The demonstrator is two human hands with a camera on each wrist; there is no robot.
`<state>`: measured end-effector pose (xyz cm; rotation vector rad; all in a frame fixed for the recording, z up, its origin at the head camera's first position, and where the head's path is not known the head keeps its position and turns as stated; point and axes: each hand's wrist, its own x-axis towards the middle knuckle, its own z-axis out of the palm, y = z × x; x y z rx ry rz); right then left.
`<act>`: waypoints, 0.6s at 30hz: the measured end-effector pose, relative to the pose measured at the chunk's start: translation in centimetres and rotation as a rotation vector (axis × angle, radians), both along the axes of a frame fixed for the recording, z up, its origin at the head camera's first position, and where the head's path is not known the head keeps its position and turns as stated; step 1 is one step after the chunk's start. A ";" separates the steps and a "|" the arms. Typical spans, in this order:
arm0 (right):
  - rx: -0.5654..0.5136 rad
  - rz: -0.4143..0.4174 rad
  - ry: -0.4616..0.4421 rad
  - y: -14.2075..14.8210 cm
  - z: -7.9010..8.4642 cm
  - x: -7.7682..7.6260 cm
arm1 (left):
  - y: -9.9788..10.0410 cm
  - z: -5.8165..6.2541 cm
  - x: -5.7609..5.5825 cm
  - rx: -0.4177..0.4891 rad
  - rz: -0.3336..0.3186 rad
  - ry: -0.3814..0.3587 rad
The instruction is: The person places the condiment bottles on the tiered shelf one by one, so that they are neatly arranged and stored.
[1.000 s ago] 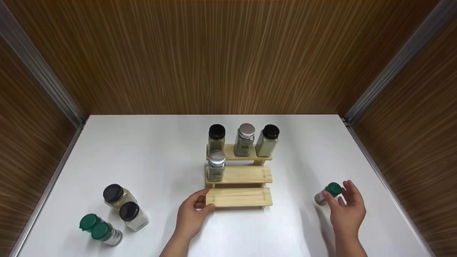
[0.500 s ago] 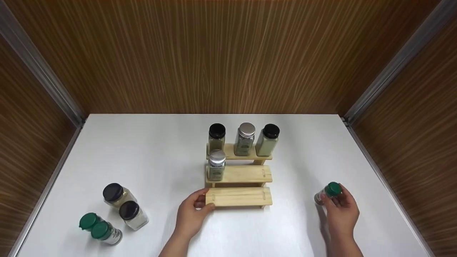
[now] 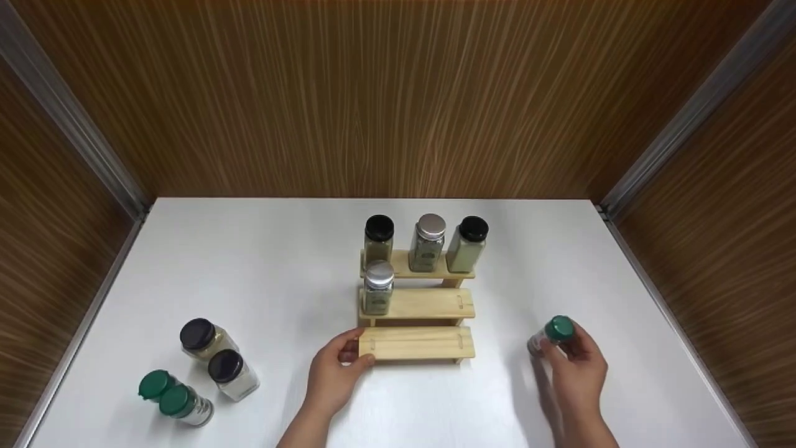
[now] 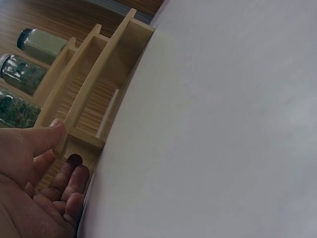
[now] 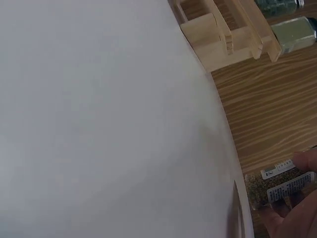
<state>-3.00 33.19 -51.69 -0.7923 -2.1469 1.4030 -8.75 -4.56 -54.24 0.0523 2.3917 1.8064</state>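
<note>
My left hand (image 3: 336, 376) grips the left end of the lowest step of a three-tier wooden spice rack (image 3: 416, 343), its thumb on the front edge. On the right, my right hand (image 3: 579, 376) holds a small spice jar with a green lid (image 3: 559, 328), thumb on one side and fingers round the other. In the right wrist view, dark grains and a white label show on this spice jar (image 5: 277, 187), close to the tabletop. Three jars line the top step: a black-capped one (image 3: 379, 239), a silver-capped one (image 3: 428, 242) and another black-capped one (image 3: 467, 246). A silver-capped jar (image 3: 378, 289) stands at the middle step's left end.
At the left of the white table (image 3: 267, 267) stand two black-capped jars (image 3: 208, 341) (image 3: 234, 376) and two green-lidded jars (image 3: 157, 386) (image 3: 186, 406). Wood-grain panels (image 3: 373, 99) enclose the table at the back and on both sides.
My right hand has closed its fingers round the green-lidded spice jar and moved left with it. The left hand stays on the rack, and the other jars are where they were.
</note>
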 end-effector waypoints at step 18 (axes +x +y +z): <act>-0.096 0.239 0.388 -5.7 2.4 -2.4 | 0.1 -0.1 -0.1 -0.006 0.016 -0.008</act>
